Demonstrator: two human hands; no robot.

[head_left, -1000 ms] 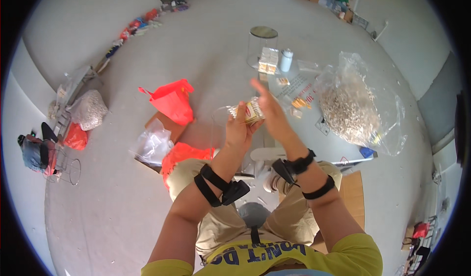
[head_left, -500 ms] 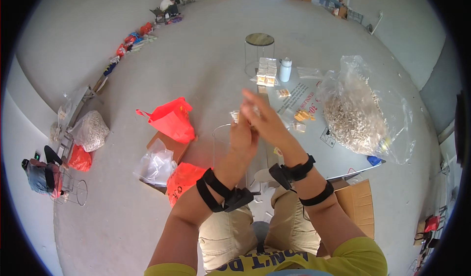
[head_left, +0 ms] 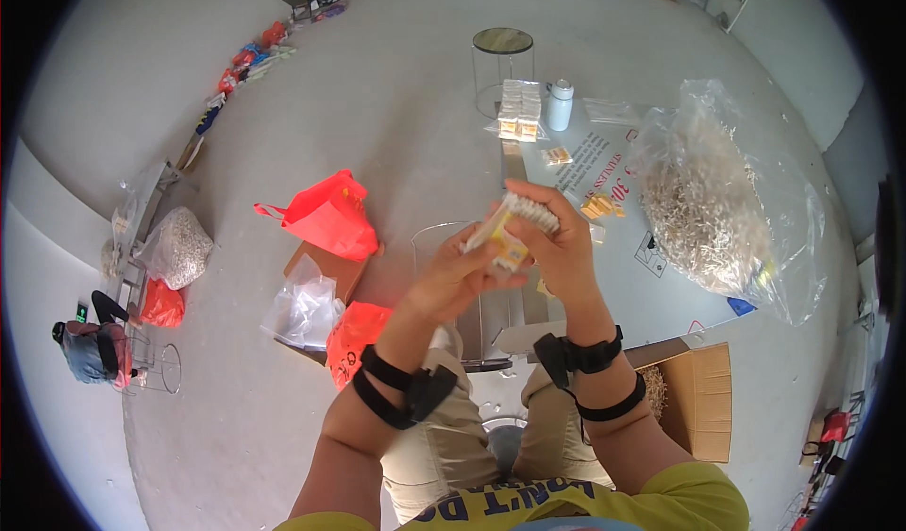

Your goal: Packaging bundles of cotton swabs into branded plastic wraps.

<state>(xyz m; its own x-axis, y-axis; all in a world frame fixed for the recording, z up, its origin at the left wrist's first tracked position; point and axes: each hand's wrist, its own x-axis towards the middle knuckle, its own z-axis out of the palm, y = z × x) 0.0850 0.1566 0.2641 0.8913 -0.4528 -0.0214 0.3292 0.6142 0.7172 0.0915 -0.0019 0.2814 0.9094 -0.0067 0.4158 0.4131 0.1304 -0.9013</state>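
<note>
Both hands are closed around a small pack of cotton swabs [head_left: 512,234] with white tips along its upper edge and a yellow label on its front. My left hand [head_left: 451,274] grips its lower left side, while my right hand [head_left: 566,248] wraps its right side from above. They are in front of the table's left edge. On the grey tabletop [head_left: 613,276] to the right lie yellow label cards [head_left: 601,207] and one filled pack [head_left: 557,156]. A large clear bag [head_left: 698,219] bulges with loose cotton swabs. Stacked packs [head_left: 519,114] stand at the table's far corner.
A pale blue bottle [head_left: 560,106] stands beside the stack, with a round stool [head_left: 502,42] behind. On the floor at left are a red bag [head_left: 332,215] and a box holding clear plastic bags [head_left: 307,304]. An open carton [head_left: 696,404] sits by my right leg.
My hands have shifted slightly right and changed their hold, so the pack and its yellow label now show between them. The whole view has tilted downward.
</note>
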